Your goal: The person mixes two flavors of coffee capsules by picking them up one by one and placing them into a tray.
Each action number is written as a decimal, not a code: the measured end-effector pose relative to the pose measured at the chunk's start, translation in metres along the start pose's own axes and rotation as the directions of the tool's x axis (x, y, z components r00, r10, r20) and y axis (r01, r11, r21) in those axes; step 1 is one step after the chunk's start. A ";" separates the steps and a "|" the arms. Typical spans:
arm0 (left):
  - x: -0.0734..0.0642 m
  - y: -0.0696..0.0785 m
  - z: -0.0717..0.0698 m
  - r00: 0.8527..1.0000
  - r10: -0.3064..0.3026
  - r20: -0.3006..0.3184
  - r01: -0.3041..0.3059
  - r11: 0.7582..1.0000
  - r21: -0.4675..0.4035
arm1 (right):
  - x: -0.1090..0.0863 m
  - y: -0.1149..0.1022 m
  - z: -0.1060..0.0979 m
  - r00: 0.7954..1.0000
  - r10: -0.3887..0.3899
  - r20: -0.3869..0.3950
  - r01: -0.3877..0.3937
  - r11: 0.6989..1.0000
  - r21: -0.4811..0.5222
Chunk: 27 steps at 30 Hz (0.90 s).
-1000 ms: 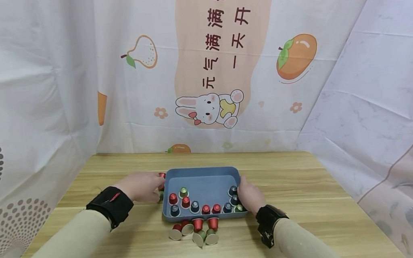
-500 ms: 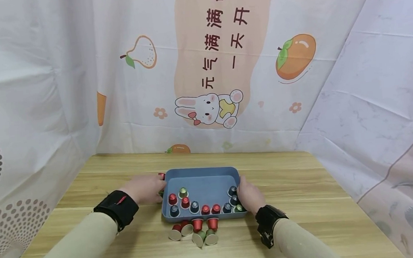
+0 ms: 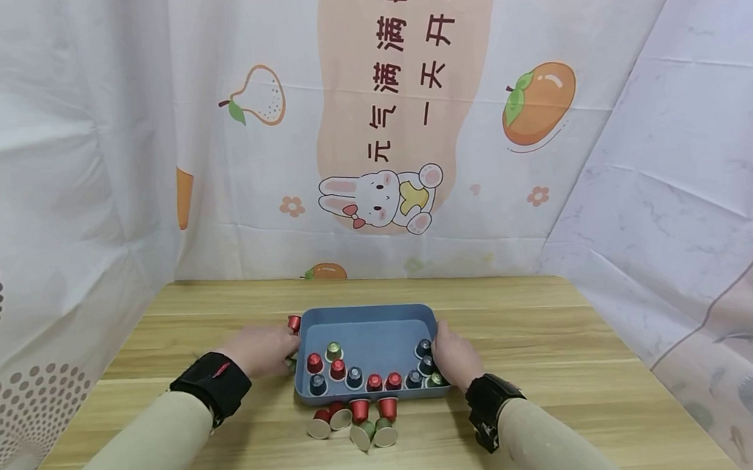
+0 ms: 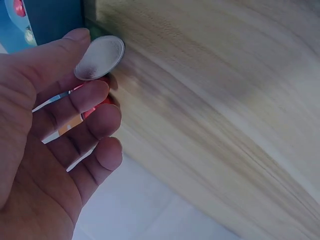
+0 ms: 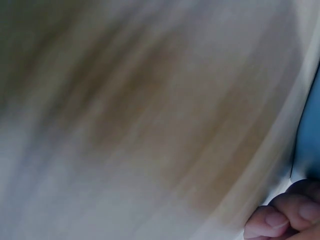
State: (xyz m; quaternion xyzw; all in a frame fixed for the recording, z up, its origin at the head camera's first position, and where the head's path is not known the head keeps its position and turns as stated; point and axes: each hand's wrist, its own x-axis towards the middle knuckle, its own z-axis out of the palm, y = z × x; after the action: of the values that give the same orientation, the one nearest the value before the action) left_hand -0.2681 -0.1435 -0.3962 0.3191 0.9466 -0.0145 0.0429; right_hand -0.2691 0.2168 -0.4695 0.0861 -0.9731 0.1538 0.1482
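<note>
Left hand: mine (image 3: 262,349), thumb and forefinger pinching a foil-lidded capsule (image 4: 102,57) just outside the tray's left wall.
Right hand: mine (image 3: 455,354), fingers curled at the tray's right wall, seemingly gripping it; exact contact hidden.
Tray: blue-grey (image 3: 371,331), on the desk between my hands, red, dark and green capsules inside, mostly along the near wall.
Pinch risk: the lid rim looks slick; a loose pinch could drop the capsule.
Knuckle risk: a red capsule (image 3: 294,322) sits right by my left fingers; a careless sweep could knock it away.
Tray risk: a tug from my right hand could topple the standing capsules.
Near-side risk: tilted green capsules (image 3: 385,433) might roll if the tray slides at me.
Desk: pale wood grain (image 3: 544,340).
Room: white printed curtain (image 3: 245,171) behind, fruit, rabbit, Chinese lettering; dotted cloth (image 3: 50,393) left, marbled cloth (image 3: 678,189) right.
</note>
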 end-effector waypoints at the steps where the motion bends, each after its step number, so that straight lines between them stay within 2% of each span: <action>1: 0.000 0.000 0.001 1.000 -0.002 0.003 0.002 1.000 -0.005 | 0.000 0.000 0.000 1.000 0.002 0.002 -0.002 1.000 0.001; 10: -0.004 -0.002 0.011 0.999 -0.022 0.036 0.021 1.000 0.015 | 0.001 0.002 0.002 0.999 0.021 0.027 -0.022 1.000 0.006; 18: -0.007 0.002 0.009 0.996 -0.041 0.078 0.043 0.999 -0.022 | 0.001 0.002 0.001 1.000 0.013 0.028 -0.013 1.000 0.009; 27: -0.005 -0.004 0.008 0.999 -0.025 0.040 0.026 0.999 -0.025 | 0.002 0.002 0.000 0.999 0.025 0.036 -0.026 1.000 0.007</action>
State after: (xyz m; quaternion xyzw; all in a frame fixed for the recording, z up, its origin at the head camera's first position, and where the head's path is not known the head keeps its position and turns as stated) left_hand -0.2660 -0.1501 -0.4039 0.3062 0.9497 -0.0091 0.0655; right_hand -0.2712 0.2182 -0.4690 0.0770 -0.9761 0.1577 0.1284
